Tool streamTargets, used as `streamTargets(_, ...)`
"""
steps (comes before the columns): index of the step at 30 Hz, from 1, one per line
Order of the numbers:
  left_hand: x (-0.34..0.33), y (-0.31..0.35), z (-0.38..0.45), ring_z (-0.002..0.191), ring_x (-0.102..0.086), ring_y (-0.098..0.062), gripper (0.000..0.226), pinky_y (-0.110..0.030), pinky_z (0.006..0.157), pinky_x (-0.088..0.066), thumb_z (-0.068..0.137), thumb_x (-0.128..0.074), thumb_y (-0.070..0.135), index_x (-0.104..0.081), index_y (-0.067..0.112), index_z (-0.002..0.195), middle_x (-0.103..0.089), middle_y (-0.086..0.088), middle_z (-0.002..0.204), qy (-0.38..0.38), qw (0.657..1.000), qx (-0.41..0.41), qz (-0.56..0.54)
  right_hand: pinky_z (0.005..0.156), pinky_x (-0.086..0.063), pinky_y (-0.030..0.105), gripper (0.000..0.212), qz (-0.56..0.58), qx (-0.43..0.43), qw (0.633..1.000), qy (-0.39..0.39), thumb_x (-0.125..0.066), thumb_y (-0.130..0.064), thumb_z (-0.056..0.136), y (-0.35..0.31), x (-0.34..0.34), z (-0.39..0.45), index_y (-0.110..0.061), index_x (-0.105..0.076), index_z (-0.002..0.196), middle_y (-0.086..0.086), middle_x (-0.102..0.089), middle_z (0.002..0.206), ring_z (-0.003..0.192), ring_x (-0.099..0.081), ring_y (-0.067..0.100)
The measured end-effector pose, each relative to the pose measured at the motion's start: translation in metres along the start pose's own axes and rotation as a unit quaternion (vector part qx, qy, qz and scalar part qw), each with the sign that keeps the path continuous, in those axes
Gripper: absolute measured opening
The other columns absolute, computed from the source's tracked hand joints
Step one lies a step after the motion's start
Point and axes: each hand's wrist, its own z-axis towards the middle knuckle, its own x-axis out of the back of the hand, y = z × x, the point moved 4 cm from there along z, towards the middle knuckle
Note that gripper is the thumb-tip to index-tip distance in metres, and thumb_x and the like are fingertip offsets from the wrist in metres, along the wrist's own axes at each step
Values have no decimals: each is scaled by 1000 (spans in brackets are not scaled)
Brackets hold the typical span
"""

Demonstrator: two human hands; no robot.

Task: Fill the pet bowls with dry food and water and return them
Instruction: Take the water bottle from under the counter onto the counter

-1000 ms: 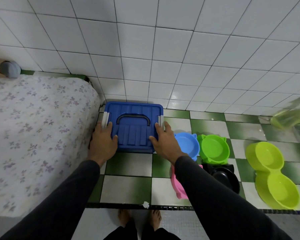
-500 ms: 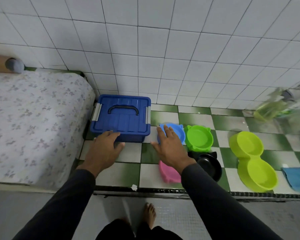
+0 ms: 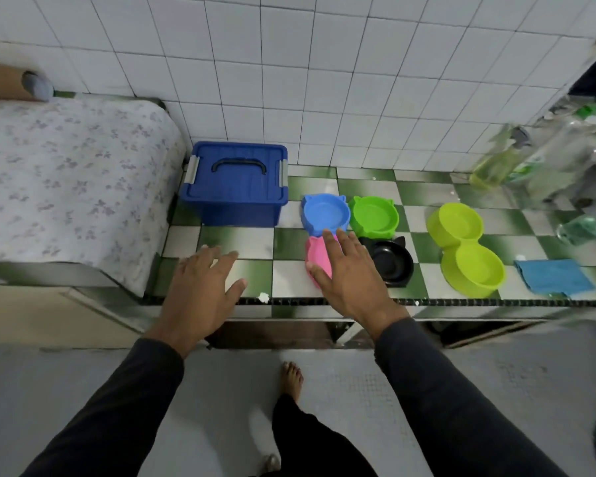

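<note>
Hovering with fingers spread and holding nothing, left hand over the checkered ledge, right hand over the pink bowl; blue bowl, green bowl, black bowl empty; blue bin lidded.

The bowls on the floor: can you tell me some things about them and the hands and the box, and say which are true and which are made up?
1. The blue box has its lid on. True.
2. The right hand is holding the black bowl. False: it is open, stretched over the pink bowl.
3. The blue bowl sits beside the green bowl. True.
4. The left hand is gripping the box handle. False: it is open, apart from the box.
5. The yellow-green double bowl is full of food. False: both halves look empty.
</note>
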Motion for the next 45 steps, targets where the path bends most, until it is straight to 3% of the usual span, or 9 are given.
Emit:
streamTargets(6,-5,18,-63,144,-42,-33,57,-56,119,-32,100,-61,45,-54,18,149,-49,-13,154,-6,1000,-1,-13,124,-19,46,76,20,-19,1000,-14,-37,-59,102,-6,-9,-69,-12,-22,160,19,-23,164,152,-19,34)
streamTargets(17,-20,60,-125,141,-45,-30,59,-55,118,-36,100,-59,47,-51,17,150,-51,-11,152,-19,999,-2,-32,125,-18,45,75,74,-35,996,-22,-42,-59,101,17,-18,-156,-17,-22,160,15,-24,165,154,-17,31)
streamTargets(25,-63,86,-146,135,-50,-33,67,-55,113,-42,98,-60,53,-49,13,151,-53,-12,148,-58,997,8,-52,126,-17,45,77,84,-27,994,-69,-38,-63,100,51,-54,-184,-20,-18,161,11,-21,167,155,-14,29)
streamTargets(33,-147,104,-162,145,-40,-26,75,-45,119,-34,95,-59,61,-42,21,156,-44,-7,159,-103,987,58,-110,124,-11,40,81,132,-40,979,-151,-38,-67,98,94,-121,-209,-26,-9,162,6,-12,169,156,-8,24)
streamTargets(40,-242,93,-150,132,-53,-38,91,-57,109,-45,89,-35,74,-50,8,150,-56,-18,146,-148,987,27,-55,125,-15,42,85,134,-47,976,-166,-37,-68,98,133,-207,-195,-21,-11,162,7,-15,169,155,-10,23)
streamTargets(45,-326,71,-127,136,-50,-39,84,-56,113,-40,91,-43,69,-50,10,151,-53,-19,149,-178,984,11,-21,125,-17,43,84,140,-58,975,-162,-37,-69,97,158,-286,-168,-20,-15,162,7,-17,168,155,-12,24)
